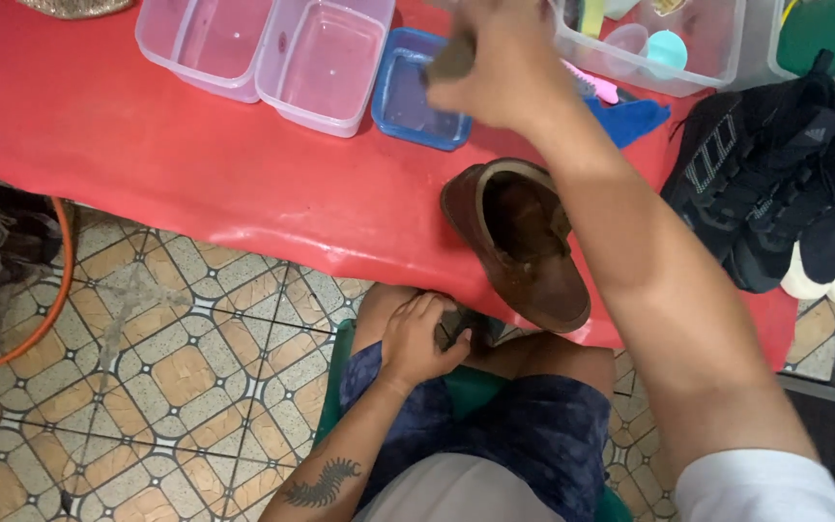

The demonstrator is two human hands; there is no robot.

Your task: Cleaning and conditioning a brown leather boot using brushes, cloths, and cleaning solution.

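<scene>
My right hand (500, 68) reaches out over the red table (195, 164), fingers closed on a small dark, blurred object, just above a blue shallow tray (408, 101). A brown leather shoe (524, 242) lies on the table near its front edge, below my right forearm. My left hand (417, 338) rests on my knee under the table edge, fingers curled around a small dark thing that is partly hidden.
Two clear plastic tubs (273, 53) stand at the back left. A clear bin (669, 43) with small items is at the back right. Black sneakers (785, 174) lie at the right end. A blue cloth (630, 118) and pink brush (596, 87) sit behind the shoe. Patterned tile floor (176, 367) is below.
</scene>
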